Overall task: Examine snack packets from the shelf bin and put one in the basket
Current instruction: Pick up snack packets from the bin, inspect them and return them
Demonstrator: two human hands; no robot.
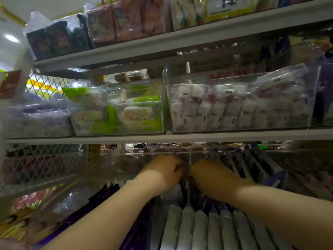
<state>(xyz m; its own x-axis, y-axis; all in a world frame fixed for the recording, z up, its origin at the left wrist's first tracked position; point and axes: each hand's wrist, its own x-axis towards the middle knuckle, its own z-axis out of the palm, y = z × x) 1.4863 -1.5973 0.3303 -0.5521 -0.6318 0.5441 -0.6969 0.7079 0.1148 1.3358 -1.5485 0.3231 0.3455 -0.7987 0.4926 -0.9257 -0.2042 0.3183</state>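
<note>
Reaching the left forearm and right forearm in from the bottom edge, over a row of white snack packets with purple tops. Finding these standing upright, packed side by side, at the near end of the clear shelf bin, below the middle shelf.

Bringing the left hand and the right hand together, almost touching, just behind that row and toward the bin's far end. Curling the left hand's fingers in toward the right hand. Blurring too much to tell whether either hand is gripping a packet or closing on nothing.

Holding the left forearm above dark purple packets just outside the bin's left wall. Facing dark upright packets fanning toward the right, behind the right hand, and a wire mesh panel far to the left.

Looking up at the middle shelf's front edge:
- a clear tub of green-and-white packets on the left half;
- a second tub of white-and-pink packets just beside it, toward the right end.

Looking further up at the top shelf: dark packets at its left end, reddish packets beside them, and a yellow-edged price tag toward the right.
</note>
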